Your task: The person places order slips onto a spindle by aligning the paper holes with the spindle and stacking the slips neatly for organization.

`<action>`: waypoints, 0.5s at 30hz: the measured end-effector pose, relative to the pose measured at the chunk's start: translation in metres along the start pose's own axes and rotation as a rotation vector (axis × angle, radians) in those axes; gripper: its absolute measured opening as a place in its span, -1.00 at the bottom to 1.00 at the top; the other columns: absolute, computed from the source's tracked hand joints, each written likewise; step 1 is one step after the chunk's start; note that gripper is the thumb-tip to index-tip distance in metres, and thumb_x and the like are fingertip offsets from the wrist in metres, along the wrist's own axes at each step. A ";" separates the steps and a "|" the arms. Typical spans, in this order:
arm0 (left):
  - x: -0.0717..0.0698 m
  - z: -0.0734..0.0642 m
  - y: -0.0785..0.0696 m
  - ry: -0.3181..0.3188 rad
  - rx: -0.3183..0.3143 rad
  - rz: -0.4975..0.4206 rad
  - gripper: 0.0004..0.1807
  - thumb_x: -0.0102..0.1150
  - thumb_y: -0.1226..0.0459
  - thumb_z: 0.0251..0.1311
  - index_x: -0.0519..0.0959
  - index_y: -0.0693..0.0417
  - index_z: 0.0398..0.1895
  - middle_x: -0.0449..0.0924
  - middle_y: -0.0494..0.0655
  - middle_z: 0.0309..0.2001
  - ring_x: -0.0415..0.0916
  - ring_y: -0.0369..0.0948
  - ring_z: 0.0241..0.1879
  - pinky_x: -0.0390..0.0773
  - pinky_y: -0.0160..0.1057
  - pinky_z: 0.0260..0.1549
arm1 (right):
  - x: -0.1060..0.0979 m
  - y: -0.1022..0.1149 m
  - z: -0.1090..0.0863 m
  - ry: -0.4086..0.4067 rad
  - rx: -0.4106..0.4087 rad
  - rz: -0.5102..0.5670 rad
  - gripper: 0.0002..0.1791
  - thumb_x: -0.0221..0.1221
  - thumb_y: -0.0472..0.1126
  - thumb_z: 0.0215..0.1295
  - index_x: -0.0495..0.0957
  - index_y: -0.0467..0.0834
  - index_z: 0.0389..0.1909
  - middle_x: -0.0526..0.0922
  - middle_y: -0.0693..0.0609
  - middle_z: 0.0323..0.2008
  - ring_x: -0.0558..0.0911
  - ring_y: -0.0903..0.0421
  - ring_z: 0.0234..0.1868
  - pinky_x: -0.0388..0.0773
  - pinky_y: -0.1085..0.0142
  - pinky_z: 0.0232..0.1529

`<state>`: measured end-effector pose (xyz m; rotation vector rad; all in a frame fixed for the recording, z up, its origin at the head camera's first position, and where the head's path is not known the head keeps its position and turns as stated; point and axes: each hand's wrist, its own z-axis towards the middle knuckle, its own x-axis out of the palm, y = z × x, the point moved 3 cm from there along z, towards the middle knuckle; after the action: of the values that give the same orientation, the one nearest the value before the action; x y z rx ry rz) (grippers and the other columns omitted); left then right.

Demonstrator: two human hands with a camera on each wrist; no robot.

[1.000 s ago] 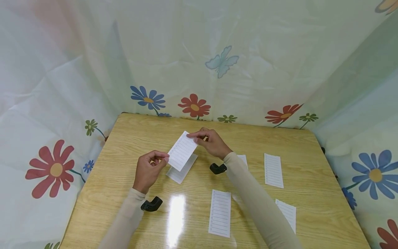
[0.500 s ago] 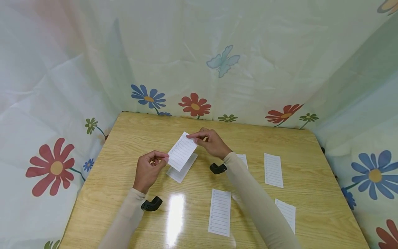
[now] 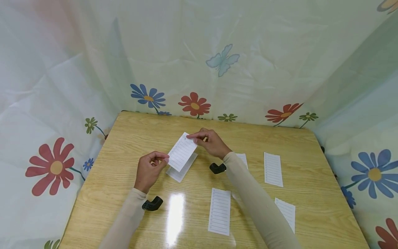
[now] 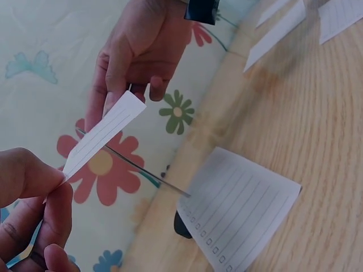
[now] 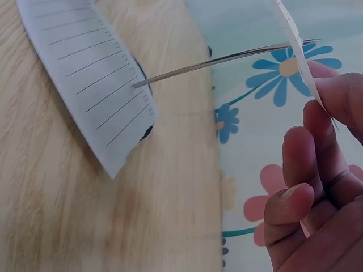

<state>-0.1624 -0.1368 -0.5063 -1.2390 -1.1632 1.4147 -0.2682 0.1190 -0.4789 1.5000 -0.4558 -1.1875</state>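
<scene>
My left hand (image 3: pixel 149 171) pinches the lower left edge of a lined checklist slip (image 3: pixel 181 152) between thumb and fingers. At its upper right edge, my right hand (image 3: pixel 215 143) holds the same slip, which is tilted above the table. A thin metal spike (image 5: pixel 193 67) passes through the slip, and its tip shows beyond it in the right wrist view. Lower down, a second slip (image 4: pixel 244 192) is pierced by this spike near its edge. It covers most of a black base (image 4: pixel 181 226).
Several more lined slips lie on the right half of the wooden table (image 3: pixel 124 138), among them one at front centre (image 3: pixel 219 211) and one at back right (image 3: pixel 273 169). A flowered curtain (image 3: pixel 255 79) hangs behind and along both sides.
A small dark mark, apparently the spike's tip, now shows near the top of the held slip in the head view. The slip has sunk very slightly; both hands keep their hold.
</scene>
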 end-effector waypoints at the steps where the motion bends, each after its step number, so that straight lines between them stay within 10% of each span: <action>1: 0.000 0.000 0.001 0.000 -0.006 0.002 -0.91 0.43 0.33 0.32 0.79 0.18 -0.19 0.73 0.17 -0.21 0.40 -0.22 -0.36 0.35 -0.47 -0.40 | 0.000 -0.001 0.000 0.001 0.002 -0.008 -0.70 0.20 -0.32 0.56 0.79 -0.04 0.13 0.66 -0.08 -0.15 0.45 -0.02 -0.20 0.38 0.12 -0.10; 15: 0.002 -0.003 0.016 0.008 -0.036 0.023 -0.94 0.40 0.35 0.30 0.80 0.12 -0.22 0.69 0.03 -0.28 0.39 -0.27 -0.35 0.34 -0.45 -0.38 | 0.006 -0.014 -0.001 0.010 0.054 -0.044 -0.71 0.22 -0.32 0.55 0.80 -0.02 0.11 0.72 -0.03 -0.06 0.54 -0.01 -0.16 0.49 0.15 -0.06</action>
<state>-0.1603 -0.1369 -0.5222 -1.2853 -1.1765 1.4098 -0.2687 0.1190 -0.4946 1.5686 -0.4538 -1.2094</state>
